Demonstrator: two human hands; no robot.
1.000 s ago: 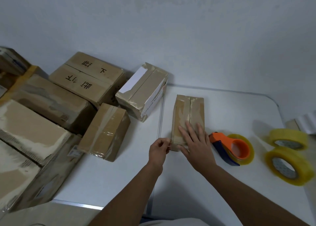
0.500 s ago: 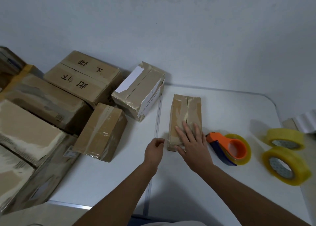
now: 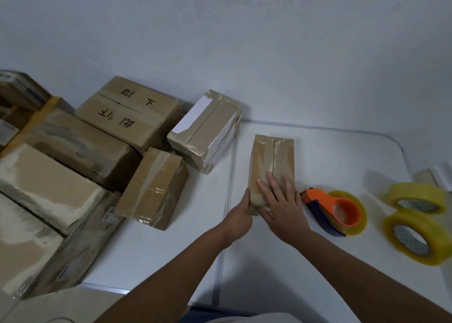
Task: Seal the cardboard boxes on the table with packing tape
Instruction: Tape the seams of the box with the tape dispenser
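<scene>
Right hand (image 3: 281,206) lies flat, fingers straight, on the small cardboard box (image 3: 271,161) at frame centre on the white table (image 3: 318,261); left hand (image 3: 241,212) presses its near-left side, fingers extended. Tape dispenser (image 3: 335,211) just right.

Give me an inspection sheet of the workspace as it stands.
Surface: white table, a seam running down it left of the hands.
Job's things: small box lying flat, flaps closed, tape over its near end; tape dispenser right of it; two yellow tape rolls at the right edge.
Clutter: stacked boxes along the left.
Hands: right hand flat on the small box's top; left hand against its near left edge, fingers hidden.
Cables: nothing seen.
Surroundings: plain wall behind.
</scene>
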